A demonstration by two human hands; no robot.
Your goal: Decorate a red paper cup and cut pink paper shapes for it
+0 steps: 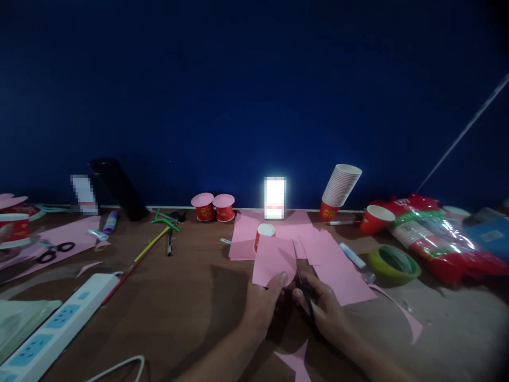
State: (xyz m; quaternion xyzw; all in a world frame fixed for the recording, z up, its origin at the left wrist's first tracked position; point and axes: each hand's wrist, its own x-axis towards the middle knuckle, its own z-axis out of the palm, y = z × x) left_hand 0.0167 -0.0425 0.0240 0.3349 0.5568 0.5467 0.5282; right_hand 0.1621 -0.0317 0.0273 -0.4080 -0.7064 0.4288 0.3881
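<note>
In the head view my left hand [264, 305] pinches a sheet of pink paper [274, 260] by its lower edge, thumb on top. The paper's lower right corner is rounded. My right hand [324, 305] is closed around the handles of a pair of scissors [298, 265], whose blades stand at the paper's right edge. A red and white paper cup [265, 231] is partly hidden behind the held paper. Beneath and behind it lie more pink sheets [242, 239]. A pink offcut [296, 362] rests on the table below my hands.
Two red cups with pink discs [213, 204] stand at the back. Rightward are a leaning stack of cups [341, 185], a glue stick [352, 255], green tape [393, 265] and a red plastic package [437, 239]. At left lie a power strip [59, 323] and another pair of scissors [53, 252].
</note>
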